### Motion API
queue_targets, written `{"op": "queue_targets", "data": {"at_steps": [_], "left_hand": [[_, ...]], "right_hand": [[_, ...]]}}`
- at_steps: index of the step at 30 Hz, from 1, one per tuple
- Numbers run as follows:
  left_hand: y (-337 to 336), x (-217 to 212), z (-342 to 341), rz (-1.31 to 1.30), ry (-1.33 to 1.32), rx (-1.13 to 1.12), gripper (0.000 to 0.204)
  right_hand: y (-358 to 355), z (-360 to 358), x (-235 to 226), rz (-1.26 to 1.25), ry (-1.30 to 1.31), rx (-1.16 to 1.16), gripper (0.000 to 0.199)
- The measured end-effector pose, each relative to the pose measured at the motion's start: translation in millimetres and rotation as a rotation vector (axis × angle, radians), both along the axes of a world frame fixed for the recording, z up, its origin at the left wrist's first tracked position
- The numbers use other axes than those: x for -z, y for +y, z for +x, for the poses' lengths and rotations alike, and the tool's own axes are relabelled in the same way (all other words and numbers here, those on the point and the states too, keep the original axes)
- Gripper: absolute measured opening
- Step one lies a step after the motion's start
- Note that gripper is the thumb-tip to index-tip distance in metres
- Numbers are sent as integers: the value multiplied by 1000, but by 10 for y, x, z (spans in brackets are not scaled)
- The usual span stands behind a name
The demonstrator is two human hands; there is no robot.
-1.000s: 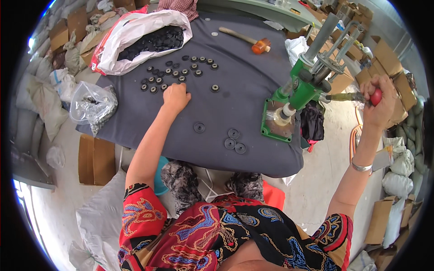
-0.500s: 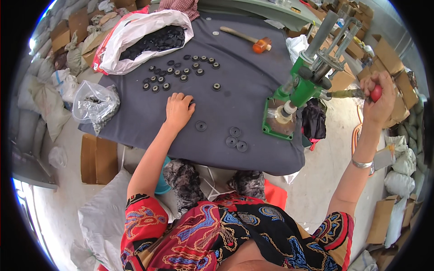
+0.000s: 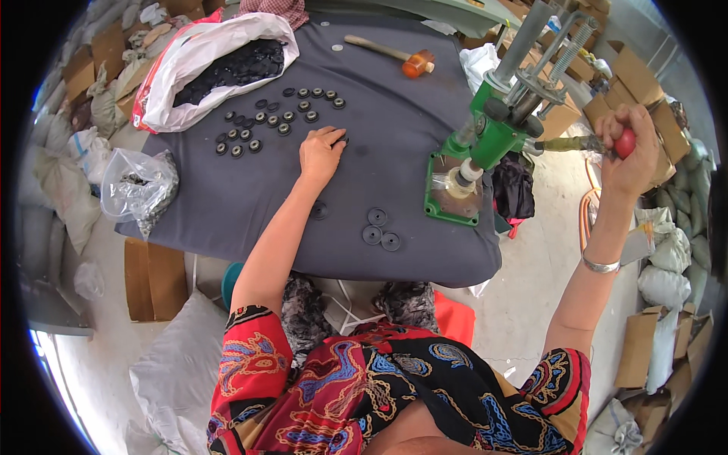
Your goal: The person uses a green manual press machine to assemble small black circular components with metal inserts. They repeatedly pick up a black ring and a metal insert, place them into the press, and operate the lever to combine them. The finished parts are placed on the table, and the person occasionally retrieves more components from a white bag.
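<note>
My left hand (image 3: 322, 159) rests on the dark cloth, its fingers drawn together on a small black round piece (image 3: 346, 139) that they mostly cover. My right hand (image 3: 631, 148) is wrapped round the red ball knob (image 3: 625, 143) on the lever of a green hand press (image 3: 497, 140). Under the press's ram sits a pale round fitting (image 3: 459, 180) on the base plate. Several small black wheels with metal centres (image 3: 283, 129) lie scattered beyond my left hand. Nearer me are larger black discs (image 3: 371, 235), three grouped together and one (image 3: 318, 210) beside my left forearm.
A white and red sack (image 3: 163, 98) of black pieces lies open at the far left. Below it sits a clear plastic bag (image 3: 140, 186) of small parts. A mallet (image 3: 417, 64) with an amber head lies at the back. Cardboard boxes (image 3: 633, 72) stand to the right.
My left hand has moved right and away from me, onto the spot where a lone black wheel lay. My right hand stays on the knob. The whole view has shifted slightly.
</note>
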State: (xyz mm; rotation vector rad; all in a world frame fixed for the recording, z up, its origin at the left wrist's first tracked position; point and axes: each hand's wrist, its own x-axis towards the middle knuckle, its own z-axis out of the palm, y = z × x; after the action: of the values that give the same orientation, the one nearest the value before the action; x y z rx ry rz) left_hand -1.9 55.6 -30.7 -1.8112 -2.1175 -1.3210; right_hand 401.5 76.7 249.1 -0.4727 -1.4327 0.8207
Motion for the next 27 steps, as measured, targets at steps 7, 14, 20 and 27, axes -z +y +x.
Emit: {"op": "queue_targets", "data": {"at_steps": [7,14,20,27], "left_hand": [[17,58,86,22,131,-11,25],[12,-13,64,27,250,-21,24],[-205,-418,820,61,-142,268,32],[-204,-477,1673,-63,-277,469,50]], "right_hand": [[-63,32,-27,16,-22,-39,22],[-18,51,10,25,25,-42,21],[60,-4,16,22,66,39,19],[217,7,-64,14,-37,15,23]]}}
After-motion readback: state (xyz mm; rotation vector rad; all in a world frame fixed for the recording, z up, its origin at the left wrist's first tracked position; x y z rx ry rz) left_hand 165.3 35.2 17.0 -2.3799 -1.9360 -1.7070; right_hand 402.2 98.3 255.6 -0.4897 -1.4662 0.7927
